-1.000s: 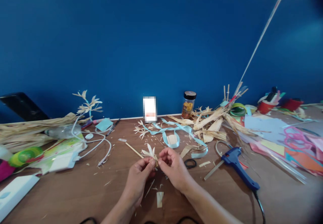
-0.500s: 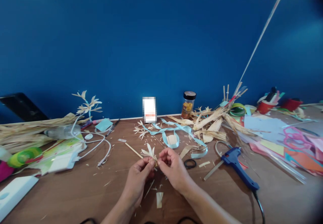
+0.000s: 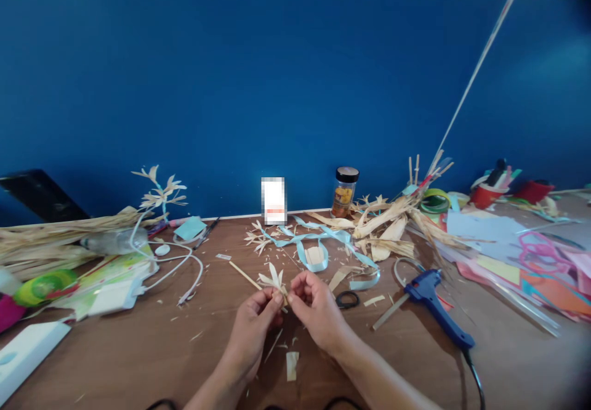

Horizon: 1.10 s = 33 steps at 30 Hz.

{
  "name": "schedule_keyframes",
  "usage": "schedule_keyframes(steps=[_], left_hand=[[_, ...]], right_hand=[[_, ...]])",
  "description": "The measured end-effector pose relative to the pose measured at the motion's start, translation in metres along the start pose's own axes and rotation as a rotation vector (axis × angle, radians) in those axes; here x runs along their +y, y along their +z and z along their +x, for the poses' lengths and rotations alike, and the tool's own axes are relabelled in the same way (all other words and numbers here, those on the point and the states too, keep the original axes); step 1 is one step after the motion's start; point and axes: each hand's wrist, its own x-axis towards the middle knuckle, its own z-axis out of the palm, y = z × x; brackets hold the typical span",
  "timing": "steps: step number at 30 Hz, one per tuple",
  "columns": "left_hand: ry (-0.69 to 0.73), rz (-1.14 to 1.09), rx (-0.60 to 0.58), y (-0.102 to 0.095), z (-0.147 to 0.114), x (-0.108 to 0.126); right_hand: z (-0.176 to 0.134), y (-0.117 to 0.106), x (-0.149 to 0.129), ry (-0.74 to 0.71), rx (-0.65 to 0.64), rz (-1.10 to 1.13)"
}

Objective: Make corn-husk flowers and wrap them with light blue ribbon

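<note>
Between my two hands is a small pale flower that looks made of dried husk, its pointed petals turned up and away from me. My left hand pinches its base between thumb and fingers. Closed on the right side of the same base is my right hand, thumb against fingertips. A thin wooden stick slants out beyond my left fingers; whether it is held or lies on the table, I cannot tell. Light blue ribbon curls just past the hands. Scissors' black handle lies beside my right hand.
At right lies a blue glue gun, its cord running toward me. Dried husks are heaped behind it, near a black-lidded jar. A white cable and a plastic bottle are at left. A blue partition stands behind.
</note>
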Motion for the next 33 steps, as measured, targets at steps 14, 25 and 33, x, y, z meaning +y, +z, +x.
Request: schedule_keyframes(steps=[14,25,33], left_hand=[[-0.039,-0.057,0.022,0.0019,-0.0006,0.0019],[-0.020,-0.057,0.041,0.0015,-0.0007,0.0009],[0.008,-0.059,0.061,0.0023,0.0002,0.0024]], right_hand=[[0.0013,0.0006,0.0001,0.007,-0.012,0.026],[0.0012,-0.0002,0.0013,-0.022,0.014,-0.009],[0.0009,-0.0010,0.0027,-0.030,0.015,-0.033]])
